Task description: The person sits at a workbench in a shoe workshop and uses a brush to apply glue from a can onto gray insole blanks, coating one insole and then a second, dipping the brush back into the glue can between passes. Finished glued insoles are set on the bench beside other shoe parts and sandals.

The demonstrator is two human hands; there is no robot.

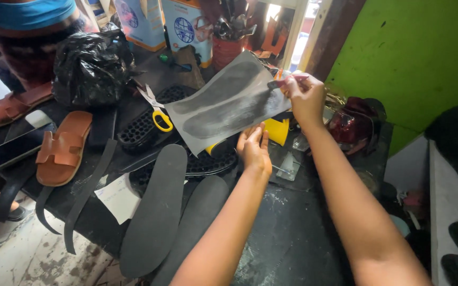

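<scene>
Holding a grey sheet [229,103] up off the worktop [292,233], left hand [254,151] pinched its lower edge to steady it; right hand [306,98] gripped a small brush [284,82], bristles against the sheet's top corner.

Left hand [254,150] pinching lower edge of grey sheet [229,103] bearing two dark sole-shaped patches. Right hand [306,98] at sheet's upper right corner, gripping small brush [284,81], possibly glue-tipped. Two black soles [173,217] overhanging worktable [292,233] front edge; yellow-handled scissors [157,111] behind.
</scene>
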